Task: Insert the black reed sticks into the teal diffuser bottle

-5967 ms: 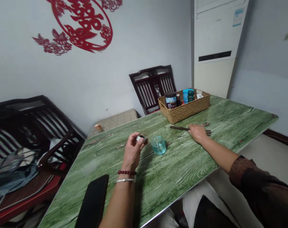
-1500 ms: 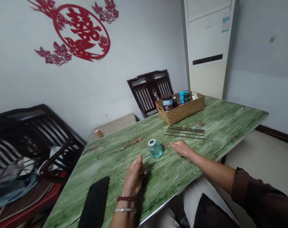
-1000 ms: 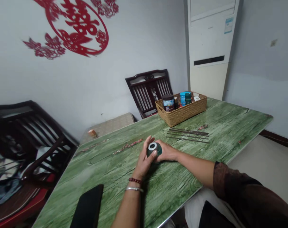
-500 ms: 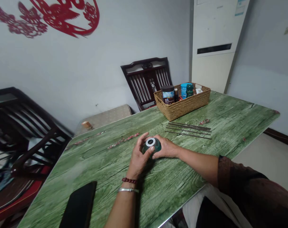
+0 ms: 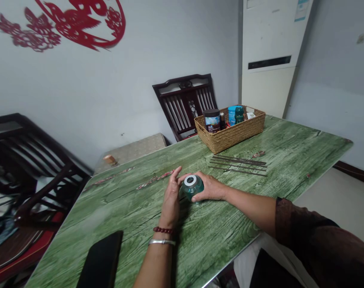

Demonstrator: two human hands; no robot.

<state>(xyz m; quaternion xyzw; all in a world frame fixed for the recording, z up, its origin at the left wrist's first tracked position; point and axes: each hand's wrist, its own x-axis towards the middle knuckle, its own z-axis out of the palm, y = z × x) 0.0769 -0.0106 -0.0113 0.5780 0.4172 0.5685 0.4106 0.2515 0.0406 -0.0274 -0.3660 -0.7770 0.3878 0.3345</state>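
A round green glass bottle (image 5: 193,191) with a silver ring around its top opening stands on the green wood-patterned table (image 5: 134,216). My right hand (image 5: 210,187) is wrapped round its right side, thumb in front. Just left of the bottle is my left hand (image 5: 171,200), its fingers stretched out and apart; whether a fingertip touches the glass is hard to tell. Beyond the right hand lie several thin dark sticks (image 5: 238,165), roughly side by side.
A woven basket (image 5: 235,136) with jars and bottles sits at the table's back. A black phone-like slab (image 5: 100,260) lies at the front left. Dark wooden chairs stand behind (image 5: 186,104) and at the left (image 5: 34,160).
My left hand has let go of the bottle: its thumb has come off the front and its fingers have straightened. My right hand keeps its hold.
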